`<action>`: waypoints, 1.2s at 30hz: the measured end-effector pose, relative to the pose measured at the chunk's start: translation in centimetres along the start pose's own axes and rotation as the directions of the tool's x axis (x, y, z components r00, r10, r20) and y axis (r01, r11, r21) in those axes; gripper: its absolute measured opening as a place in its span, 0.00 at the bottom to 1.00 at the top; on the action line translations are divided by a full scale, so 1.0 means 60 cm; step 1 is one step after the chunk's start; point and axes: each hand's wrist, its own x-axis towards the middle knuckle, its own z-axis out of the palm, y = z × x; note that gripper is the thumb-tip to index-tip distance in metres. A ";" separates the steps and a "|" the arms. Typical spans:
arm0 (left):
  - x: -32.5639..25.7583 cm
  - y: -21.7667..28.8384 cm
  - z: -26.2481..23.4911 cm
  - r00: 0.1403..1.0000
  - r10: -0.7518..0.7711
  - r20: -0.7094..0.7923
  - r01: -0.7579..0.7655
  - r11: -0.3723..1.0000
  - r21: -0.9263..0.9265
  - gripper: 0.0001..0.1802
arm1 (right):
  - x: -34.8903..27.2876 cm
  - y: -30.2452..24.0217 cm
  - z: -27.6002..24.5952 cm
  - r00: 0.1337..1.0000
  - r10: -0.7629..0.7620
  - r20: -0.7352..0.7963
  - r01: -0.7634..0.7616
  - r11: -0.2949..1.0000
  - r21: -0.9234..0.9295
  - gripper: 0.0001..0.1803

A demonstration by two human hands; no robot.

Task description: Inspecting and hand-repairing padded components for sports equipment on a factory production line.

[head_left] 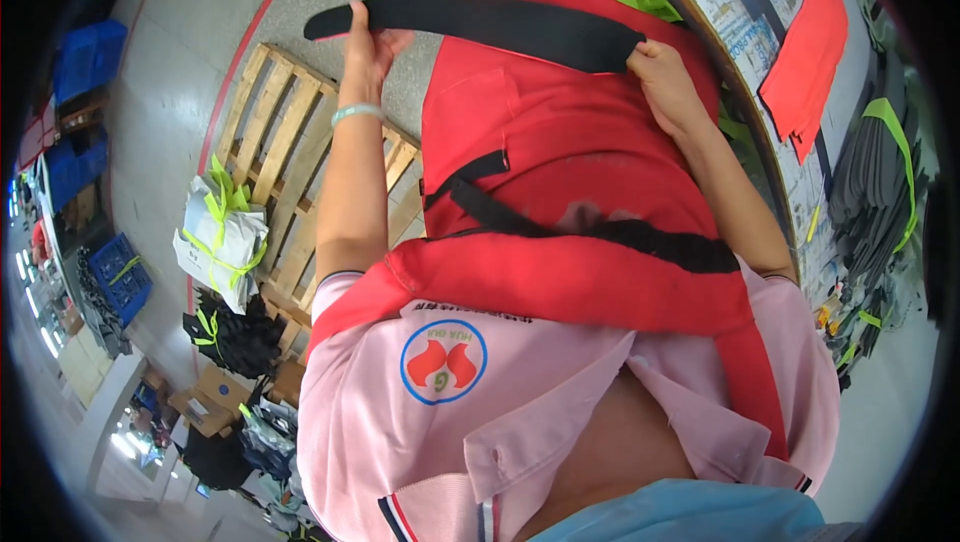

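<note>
A long, curved black fabric strip (480, 20) with a thin red edge is stretched between my hands, in front of my red apron (570, 132). My left hand (368, 54) grips it near its rounded left end, the thumb across the black face and the other fingers partly behind. At the opposite end, my right hand (662, 82) pinches the strip's corner between thumb and fingers. To the right, red fabric pieces (808, 52) lie stacked on the worktable (745, 17), apart from my right hand.
Dark grey fabric pieces (865, 187) tied with lime strips lie along the table's right side, near a yellow pen-like stick (813, 222). On the left floor are a wooden pallet (290, 157), a white tied bundle (215, 242) and a black bundle (235, 332). Blue crates (90, 60) stand farther left.
</note>
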 end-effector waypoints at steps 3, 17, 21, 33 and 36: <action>-0.058 -0.005 -0.008 0.962 -0.254 0.097 0.154 0.803 0.575 0.24 | 0.001 0.013 -0.023 0.998 -0.023 -0.057 0.014 0.987 -0.163 0.08; -0.226 0.013 0.208 0.733 -0.230 0.640 -0.522 0.412 0.747 0.13 | -0.023 -0.096 0.036 0.932 -0.223 0.286 0.323 0.868 -0.378 0.09; -0.227 -0.015 0.196 0.753 -0.289 0.591 -0.375 0.549 0.747 0.13 | -0.018 -0.066 0.022 0.934 -0.180 0.309 0.299 0.866 -0.400 0.08; -0.195 0.175 0.253 0.792 0.330 0.513 -0.600 0.576 0.555 0.12 | 0.023 -0.118 0.073 0.888 -0.448 0.098 0.459 0.873 -0.164 0.15; -0.204 0.275 0.317 0.412 0.757 0.507 -0.911 0.320 0.261 0.07 | 0.029 -0.170 0.114 0.765 -0.591 0.256 0.636 0.629 -0.447 0.15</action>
